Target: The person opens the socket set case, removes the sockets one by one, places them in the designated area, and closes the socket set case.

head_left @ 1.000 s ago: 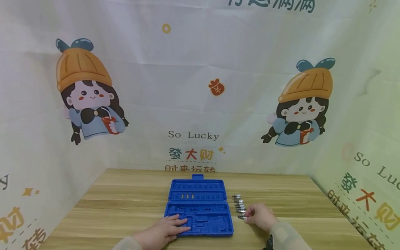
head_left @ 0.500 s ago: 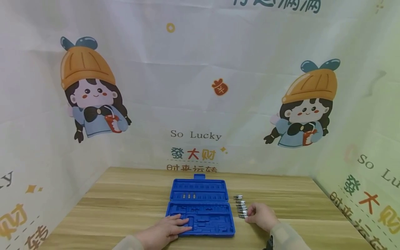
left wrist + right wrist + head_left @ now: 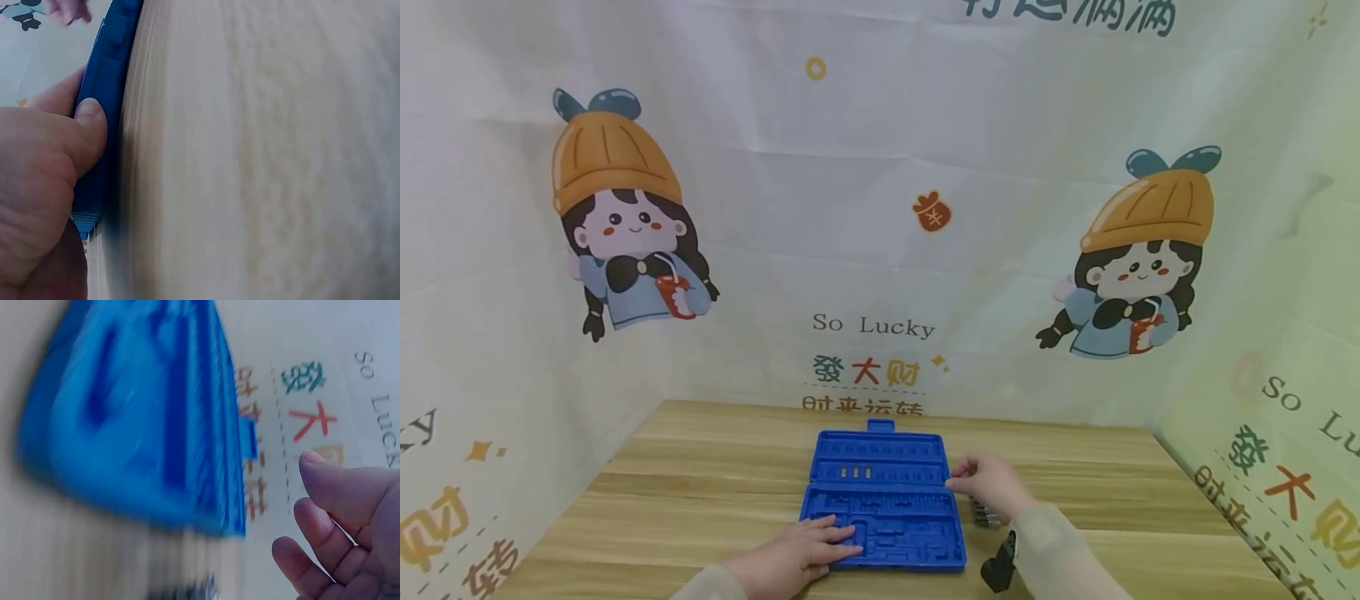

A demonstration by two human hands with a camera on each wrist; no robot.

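Observation:
A blue plastic tool case [image 3: 917, 557] lies unfolded on the table, with moulded recesses in both halves. Across its near left corner rests my left hand [image 3: 790, 554], fingers spread and straight. The left wrist view shows its thumb pressed to the case's side wall [image 3: 100, 169]. My right hand [image 3: 992, 485] is at the case's right edge, close to the hinge. Seen from the right wrist, the thumb and fingers [image 3: 319, 522] are apart and no object shows between them. Several small silvery socket bits [image 3: 985, 513] lie right of the case, partly hidden by the right hand.
Three small brass-coloured pieces [image 3: 856, 472] sit in slots of the far half. A latch tab [image 3: 881, 426] sticks out at the back. The wood-grain table [image 3: 715, 467] ends at a printed cloth backdrop [image 3: 760, 250]. A black device [image 3: 998, 565] is worn on the right wrist.
My right hand has left the near end of the bit row, where its fingertips touched a bit, and moved up and left to the case edge. The left hand has stayed on the case.

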